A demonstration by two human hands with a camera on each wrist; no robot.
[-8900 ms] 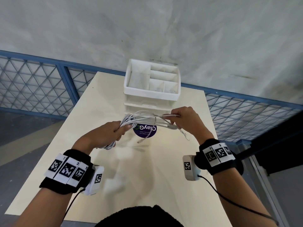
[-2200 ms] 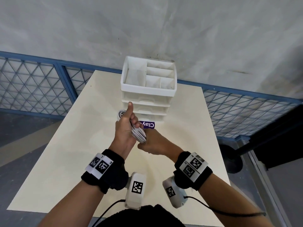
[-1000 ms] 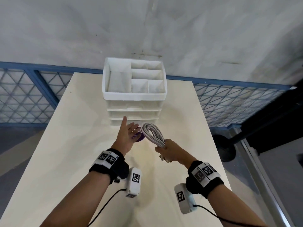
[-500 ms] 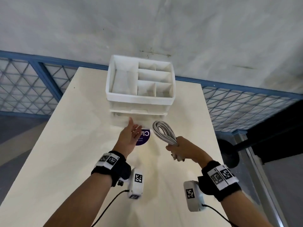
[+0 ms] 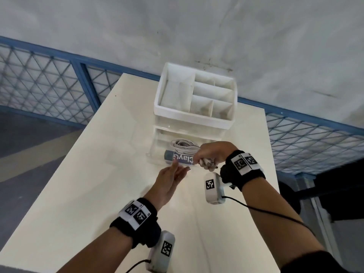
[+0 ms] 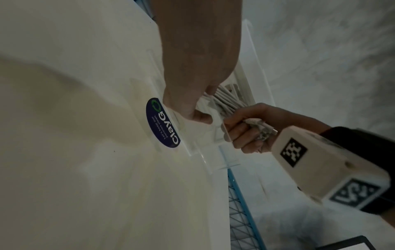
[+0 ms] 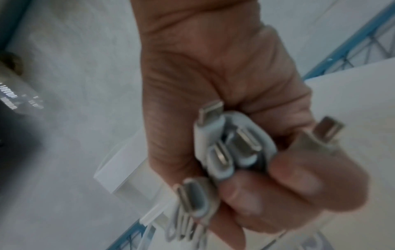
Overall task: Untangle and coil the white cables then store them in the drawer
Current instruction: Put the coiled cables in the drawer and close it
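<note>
My right hand (image 5: 212, 154) grips a coil of white cables (image 5: 183, 144) at its gathered end, and the loop lies over the pulled-out clear drawer (image 5: 157, 146) of the white organizer (image 5: 193, 115). In the right wrist view several connectors (image 7: 230, 152) stick out of the fist (image 7: 213, 67). My left hand (image 5: 173, 178) is at the drawer's front with fingers nearly straight, holding nothing. In the left wrist view its thumb (image 6: 200, 118) touches the clear front next to the cables (image 6: 226, 103). Whether the coil rests on the drawer floor is unclear.
The organizer stands at the far end of a cream table (image 5: 98, 174), its top tray split into compartments. A round blue sticker (image 5: 183, 159) on the table shows through the drawer. A blue mesh railing (image 5: 39, 85) runs behind; the table's right edge is close to my right arm.
The clear drawer now stands pulled out toward me, with my left hand at its front. My right hand has carried the coil forward and left, over the drawer.
</note>
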